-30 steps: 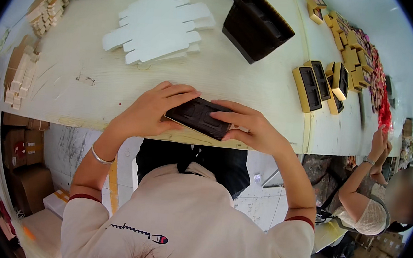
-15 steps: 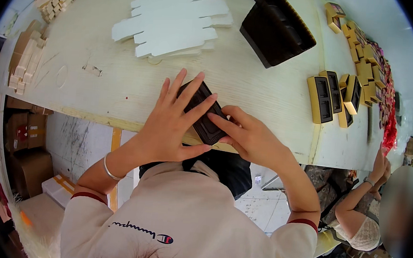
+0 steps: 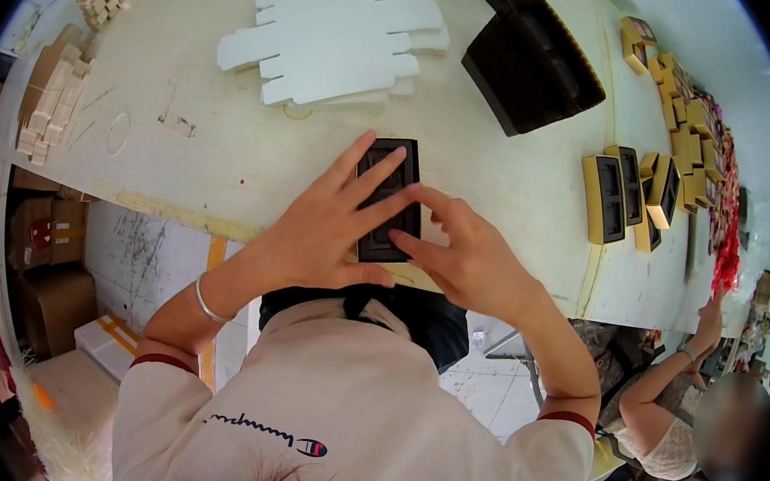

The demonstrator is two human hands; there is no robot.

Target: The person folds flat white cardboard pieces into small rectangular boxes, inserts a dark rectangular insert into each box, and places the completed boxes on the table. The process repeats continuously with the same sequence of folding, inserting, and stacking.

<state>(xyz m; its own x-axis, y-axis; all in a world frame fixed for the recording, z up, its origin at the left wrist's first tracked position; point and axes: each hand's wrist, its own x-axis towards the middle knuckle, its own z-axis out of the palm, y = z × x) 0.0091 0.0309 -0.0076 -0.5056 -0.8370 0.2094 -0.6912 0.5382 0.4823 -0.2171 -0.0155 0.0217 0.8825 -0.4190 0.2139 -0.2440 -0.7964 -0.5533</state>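
Note:
A black plastic tray insert (image 3: 374, 245) with moulded compartments lies at the table's front edge, its long side pointing away from me. My left hand (image 3: 317, 230) is spread over it from the left, fingers stretched across the top and thumb by the near end. At the right edge, my right hand (image 3: 468, 255) grips the insert, thumb on its face and index finger at its side, touching the left fingertips. Part of the insert is hidden under my fingers.
Flat white box blanks (image 3: 339, 35) are stacked beyond my hands. Nested black trays (image 3: 533, 66) stand at the far right of them. Gold boxes with black inserts (image 3: 604, 200) sit on the right. Small pale boxes (image 3: 53, 111) line the left edge. Another person's arm (image 3: 655, 402) shows at lower right.
The insert has turned from a slant to nearly straight away from me. My right hand has shifted its fingers along the right edge, and my left hand stays spread over the top.

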